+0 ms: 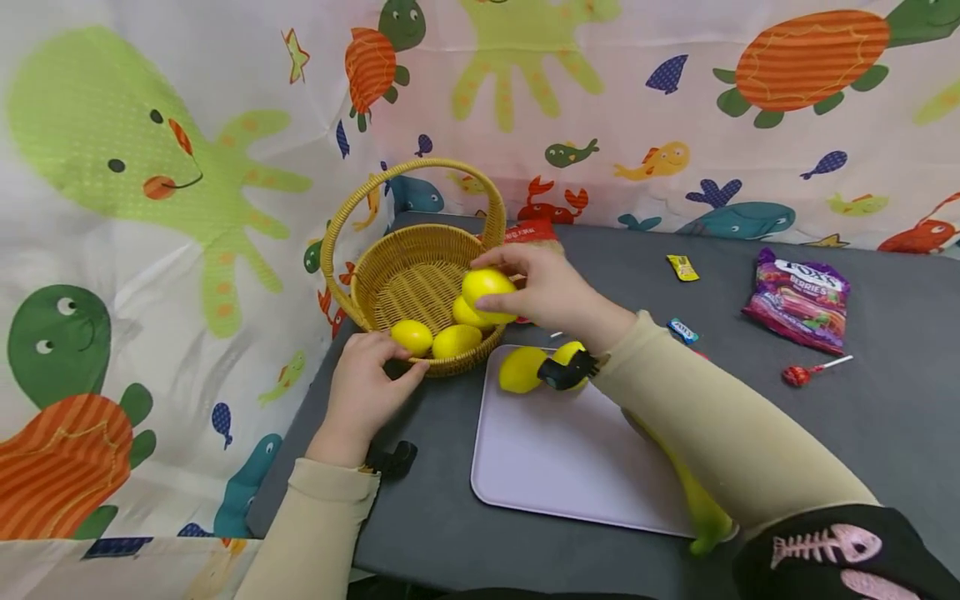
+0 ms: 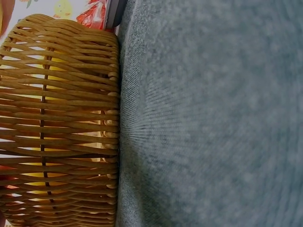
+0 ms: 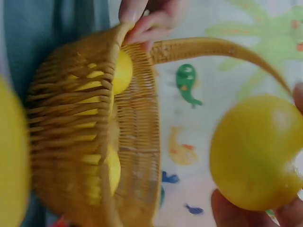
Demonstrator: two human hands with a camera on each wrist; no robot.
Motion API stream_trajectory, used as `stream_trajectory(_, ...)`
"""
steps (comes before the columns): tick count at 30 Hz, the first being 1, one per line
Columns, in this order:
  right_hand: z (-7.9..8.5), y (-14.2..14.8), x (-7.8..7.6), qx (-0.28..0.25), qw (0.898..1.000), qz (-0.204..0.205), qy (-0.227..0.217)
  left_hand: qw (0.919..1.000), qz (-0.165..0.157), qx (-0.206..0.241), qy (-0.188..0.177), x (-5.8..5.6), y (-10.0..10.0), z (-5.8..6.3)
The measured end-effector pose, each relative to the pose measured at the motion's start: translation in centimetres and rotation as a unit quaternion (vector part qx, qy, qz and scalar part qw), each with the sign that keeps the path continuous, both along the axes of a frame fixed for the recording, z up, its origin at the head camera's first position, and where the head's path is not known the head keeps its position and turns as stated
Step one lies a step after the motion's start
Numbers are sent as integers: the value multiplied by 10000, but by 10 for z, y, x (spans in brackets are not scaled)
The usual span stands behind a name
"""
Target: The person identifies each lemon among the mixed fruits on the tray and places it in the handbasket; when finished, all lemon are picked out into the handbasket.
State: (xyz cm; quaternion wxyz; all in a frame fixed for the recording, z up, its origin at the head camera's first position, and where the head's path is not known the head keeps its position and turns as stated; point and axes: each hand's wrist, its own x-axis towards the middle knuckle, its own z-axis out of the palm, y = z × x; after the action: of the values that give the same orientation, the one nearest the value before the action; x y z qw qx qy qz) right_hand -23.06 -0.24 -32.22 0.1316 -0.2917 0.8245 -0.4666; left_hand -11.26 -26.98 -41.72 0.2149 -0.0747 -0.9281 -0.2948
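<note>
A yellow wicker basket (image 1: 420,258) with a tall handle stands on the grey table, several lemons (image 1: 457,341) inside it. My left hand (image 1: 360,387) pinches its near rim between thumb and fingers, as the right wrist view also shows. Above the basket's right side, my right hand (image 1: 536,287) holds another lemon (image 3: 255,151) between thumb and fingers. Below that wrist, two more lemons (image 1: 521,370) lie on a pale lilac tray (image 1: 555,467). A yellow-green curved thing, perhaps a banana (image 1: 705,508), sits at the tray's right, mostly hidden by my right forearm.
To the right lie a purple candy bag (image 1: 801,302), a red lollipop (image 1: 798,376), a yellow wrapped sweet (image 1: 682,267) and a blue one (image 1: 682,331). A red packet (image 1: 534,232) stands behind the basket. Cartoon-printed cloth (image 1: 187,275) hangs close on the left and back.
</note>
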Motion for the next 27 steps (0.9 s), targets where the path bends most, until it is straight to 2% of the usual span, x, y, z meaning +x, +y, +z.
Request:
stream_trajectory(3,-11,-32,-18,-125,9995,-239,-193,10000,-69,-15,-40,-2,4,-2)
stream_trajectory(7,-32,-63,-33,352,9982,-412,-272,9998,-162,-28,-75,-3,9,-3)
stream_trajectory(10,-45,-79,-37,894,9956,-267,-85,9997,-201,-68,-74,-3,10,-3)
stream_trajectory(13,-52,-89,-37,1397,9897,161,277,9997,-205,-117,-68,-3,9,-2)
stream_trajectory(17,-56,-98,-37,1896,9765,733,721,9997,-190,-172,-65,-2,7,2)
stream_trajectory(22,-58,-102,-39,2202,9654,1052,918,9998,-137,-155,-66,-2,3,3)
stream_trajectory(25,-53,-103,-38,2165,9654,1128,915,9998,-80,-141,-98,-2,-2,1)
stream_trajectory(27,-47,-102,-37,1984,9701,1124,828,9998,-20,-159,-113,-2,-5,0)
